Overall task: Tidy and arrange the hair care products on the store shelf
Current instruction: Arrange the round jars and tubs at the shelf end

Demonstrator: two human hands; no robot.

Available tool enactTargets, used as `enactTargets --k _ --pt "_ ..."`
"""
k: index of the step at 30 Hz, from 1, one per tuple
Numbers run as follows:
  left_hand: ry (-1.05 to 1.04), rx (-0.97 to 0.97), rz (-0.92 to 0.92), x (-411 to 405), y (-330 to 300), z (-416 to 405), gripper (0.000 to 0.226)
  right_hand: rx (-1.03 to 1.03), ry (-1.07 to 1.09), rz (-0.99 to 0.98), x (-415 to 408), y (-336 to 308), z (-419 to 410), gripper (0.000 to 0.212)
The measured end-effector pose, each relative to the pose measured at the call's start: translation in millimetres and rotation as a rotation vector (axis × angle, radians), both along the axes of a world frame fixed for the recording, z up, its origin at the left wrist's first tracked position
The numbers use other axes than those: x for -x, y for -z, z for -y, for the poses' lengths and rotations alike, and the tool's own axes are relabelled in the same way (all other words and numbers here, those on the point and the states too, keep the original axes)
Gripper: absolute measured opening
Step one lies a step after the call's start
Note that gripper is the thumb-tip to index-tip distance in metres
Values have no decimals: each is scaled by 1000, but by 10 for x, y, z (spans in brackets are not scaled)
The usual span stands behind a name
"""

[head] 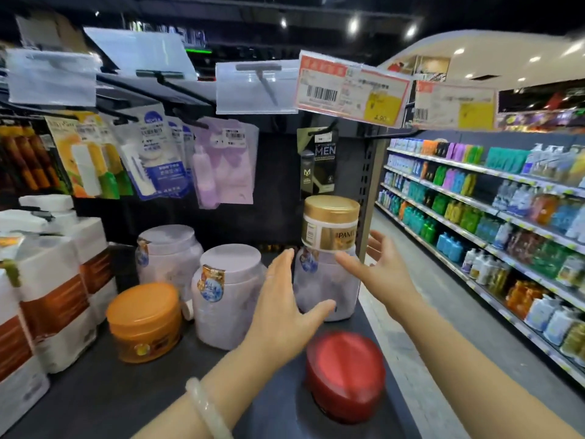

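Observation:
A gold-lidded Pantene jar [329, 224] stands on top of a large lilac tub [327, 286] at the right end of the dark shelf [126, 394]. My left hand [285, 299] is spread open against the tub's left side, thumb across its front. On the tub's right, my right hand [384, 267] is open, fingertips just under the gold jar; contact cannot be told. Two more lilac tubs [221, 296] [169, 251] stand to the left. An orange jar [145, 321] sits in front of them. Nearest me, a red-lidded jar [346, 375] rests on the shelf.
White and brown bottles [53, 293] line the shelf's left. Hanging sachets [152, 153] and price tags [351, 88] dangle from hooks above. An upright post [368, 191] ends the shelf on the right, beyond it an aisle with shelves of bottles [490, 223].

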State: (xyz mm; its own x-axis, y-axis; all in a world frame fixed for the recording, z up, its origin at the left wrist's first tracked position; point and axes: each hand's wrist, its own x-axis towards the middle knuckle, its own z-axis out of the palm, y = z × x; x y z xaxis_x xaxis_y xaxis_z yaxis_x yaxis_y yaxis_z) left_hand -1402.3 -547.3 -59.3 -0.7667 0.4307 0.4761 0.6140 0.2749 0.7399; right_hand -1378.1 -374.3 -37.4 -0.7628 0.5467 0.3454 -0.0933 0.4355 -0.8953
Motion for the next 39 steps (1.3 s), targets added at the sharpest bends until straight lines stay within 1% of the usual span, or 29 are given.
enactTargets --k 3,6,8,10,12,14,16,19,20,22,23,24,26,27,28,29,30,31,32,33,34,36,37,39 --pt "-12 -5 50 114 -172 -296 101 17 -61 3 187 -169 -142 92" --pt "-81 -14 124 379 -333 -572 114 79 -152 25 393 -370 -277 98" --pt "-123 -39 186 519 -401 -724 121 91 -222 77 480 -459 -339 94" --pt "-148 -62 219 615 -408 -850 125 70 -315 107 503 -478 -378 85" --pt "-162 -97 213 667 -385 -942 122 87 -395 83 507 -455 -438 77" --pt "-200 -141 194 671 -369 -1000 114 94 -445 51 483 -449 -458 81" --pt "-256 -172 164 626 -382 -1016 107 80 -445 40 441 -460 -456 82" --pt "-286 -199 92 471 -447 -916 99 78 -481 6 275 -523 -412 67" --pt "-281 -218 82 405 -460 -839 96 90 -512 11 214 -536 -397 66" --pt "-249 -255 90 230 -455 -628 90 117 -562 48 83 -534 -327 61" --pt "-230 -267 106 127 -425 -505 87 119 -587 69 15 -517 -270 55" --pt "-211 -275 123 24 -374 -374 84 88 -610 86 -46 -475 -200 47" --pt "-192 -306 171 -183 -200 -85 80 -102 -651 133 -175 -360 -22 35" --pt "-188 -319 203 -270 -101 66 81 -186 -676 147 -231 -272 78 31" --pt "-197 -316 240 -337 9 209 86 -202 -709 166 -279 -165 179 28" --pt "-207 -292 275 -383 107 339 93 -166 -745 198 -322 -69 284 30" --pt "-215 -254 307 -399 206 455 98 -124 -770 245 -350 22 390 38" --pt "-219 -219 336 -406 298 555 98 -107 -781 299 -363 103 486 49" --pt "-214 -186 371 -410 370 637 94 -139 -781 346 -364 185 562 57" --pt "-204 -150 407 -413 417 694 92 -191 -777 376 -368 237 622 59" --pt "-185 -112 433 -407 453 736 92 -275 -747 396 -359 266 661 55" --pt "-143 -32 464 -374 512 771 103 -456 -647 404 -364 253 721 47" --pt "-127 -3 477 -356 524 774 108 -516 -607 393 -365 241 739 46" --pt "-100 37 485 -337 527 759 109 -589 -550 381 -378 212 773 45"
